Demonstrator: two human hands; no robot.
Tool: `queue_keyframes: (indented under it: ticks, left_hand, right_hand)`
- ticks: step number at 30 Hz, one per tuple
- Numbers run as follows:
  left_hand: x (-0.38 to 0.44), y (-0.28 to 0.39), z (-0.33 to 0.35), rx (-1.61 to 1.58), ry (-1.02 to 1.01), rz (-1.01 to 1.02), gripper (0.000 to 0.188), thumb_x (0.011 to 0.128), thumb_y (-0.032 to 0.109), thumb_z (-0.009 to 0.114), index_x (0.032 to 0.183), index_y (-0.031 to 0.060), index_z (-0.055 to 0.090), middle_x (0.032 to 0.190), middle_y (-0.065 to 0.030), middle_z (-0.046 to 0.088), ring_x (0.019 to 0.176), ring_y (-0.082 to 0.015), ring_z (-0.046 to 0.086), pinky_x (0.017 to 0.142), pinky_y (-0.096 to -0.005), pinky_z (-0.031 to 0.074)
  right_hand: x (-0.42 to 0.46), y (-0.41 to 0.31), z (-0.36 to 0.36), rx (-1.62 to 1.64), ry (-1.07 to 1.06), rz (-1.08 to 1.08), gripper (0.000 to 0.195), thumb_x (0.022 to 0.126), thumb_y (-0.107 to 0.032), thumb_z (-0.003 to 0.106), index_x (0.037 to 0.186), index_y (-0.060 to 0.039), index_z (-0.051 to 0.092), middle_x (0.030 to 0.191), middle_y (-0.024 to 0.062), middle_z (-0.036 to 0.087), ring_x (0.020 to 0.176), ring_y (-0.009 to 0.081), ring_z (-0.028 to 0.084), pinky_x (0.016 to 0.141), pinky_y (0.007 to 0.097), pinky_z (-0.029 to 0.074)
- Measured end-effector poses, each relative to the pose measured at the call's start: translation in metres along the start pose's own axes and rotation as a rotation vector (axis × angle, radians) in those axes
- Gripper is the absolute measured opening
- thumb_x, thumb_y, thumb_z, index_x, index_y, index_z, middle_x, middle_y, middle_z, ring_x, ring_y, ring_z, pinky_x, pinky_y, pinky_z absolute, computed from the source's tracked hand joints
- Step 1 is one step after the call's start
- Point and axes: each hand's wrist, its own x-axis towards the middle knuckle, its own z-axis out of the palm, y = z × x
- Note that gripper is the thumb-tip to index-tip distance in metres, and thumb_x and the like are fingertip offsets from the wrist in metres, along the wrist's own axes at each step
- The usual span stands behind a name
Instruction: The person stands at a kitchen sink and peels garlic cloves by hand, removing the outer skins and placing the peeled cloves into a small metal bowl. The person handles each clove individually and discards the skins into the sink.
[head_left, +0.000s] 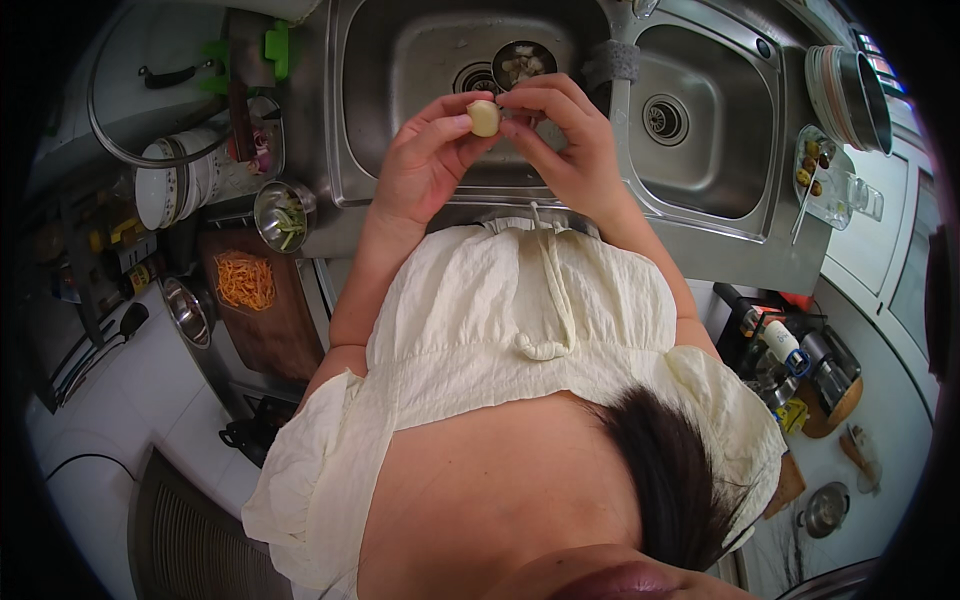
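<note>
Over the large left sink basin (405, 161), my left hand (420, 154) pinches a pale, smooth piece that looks like a garlic clove (484, 118) between thumb and fingers. My right hand (566, 124) meets it from the other side, its thumb and index fingertip at the clove's right edge. Any bit of skin between those fingertips is too small to make out. Beyond my hands, a small dark bowl (496, 73) sits in the basin beside the drain (474, 75). Whitish pieces (525, 66), apparently garlic, lie in it.
A grey cloth (611, 61) drapes over the divider before the right basin (705, 172). On the left are a steel bowl of green pieces (286, 225), a cutting board (277, 337) with orange shreds (245, 280), and stacked bowls (161, 184). Plates (832, 97) stand far right.
</note>
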Motion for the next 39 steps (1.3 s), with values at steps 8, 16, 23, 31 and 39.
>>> queue_keyframes:
  ticks: [8,16,23,31,39]
  left_hand:
    - [0.001,-0.001,-0.001,-0.006,-0.006,-0.021,0.026,0.086,0.005,0.05,0.11,-0.005,0.053,0.105,-0.0128,0.059,0.098,-0.0203,0.059,0.09,-0.031,0.049]
    - [0.002,-0.001,-0.006,-0.02,-0.031,-0.013,0.029,0.087,0.006,0.046,0.113,-0.0061,0.049,0.11,-0.0114,0.056,0.103,-0.0181,0.056,0.093,-0.0306,0.047]
    - [0.004,-0.003,-0.006,-0.058,0.043,-0.017,0.025,0.086,0.006,0.05,0.108,-0.004,0.054,0.103,-0.0112,0.06,0.096,-0.0189,0.059,0.088,-0.031,0.049]
    - [0.004,-0.005,-0.013,-0.105,0.021,-0.072,0.025,0.088,0.008,0.047,0.108,-0.0056,0.052,0.105,-0.0126,0.058,0.098,-0.0208,0.058,0.089,-0.0302,0.05]
    - [0.005,-0.005,-0.011,-0.168,0.045,-0.118,0.019,0.088,0.011,0.049,0.1,-0.0026,0.058,0.1,-0.0099,0.061,0.093,-0.017,0.059,0.085,-0.0287,0.051]
  right_hand:
    - [-0.002,0.006,0.001,-0.009,-0.013,-0.007,0.013,0.077,0.003,0.062,0.088,-0.0009,0.058,0.087,0.0068,0.055,0.069,0.0151,0.055,0.061,0.0249,0.045]
    - [-0.002,0.004,0.0,0.036,-0.044,0.027,0.01,0.079,0.001,0.061,0.088,-0.0003,0.057,0.087,0.0064,0.055,0.07,0.0145,0.055,0.062,0.0245,0.045]
    - [-0.003,0.005,0.001,0.199,-0.044,0.142,0.008,0.081,-0.001,0.06,0.089,0.0003,0.057,0.088,0.0057,0.056,0.073,0.0133,0.056,0.066,0.0239,0.046]
    - [-0.003,0.014,0.003,0.215,0.119,0.216,0.01,0.081,0.001,0.06,0.09,-0.0006,0.059,0.087,0.0058,0.056,0.075,0.0133,0.056,0.068,0.0233,0.047]
    - [-0.001,0.009,0.005,-0.03,-0.022,-0.06,0.016,0.077,0.004,0.06,0.09,-0.0044,0.061,0.095,0.0064,0.055,0.076,0.0156,0.057,0.063,0.0241,0.047]
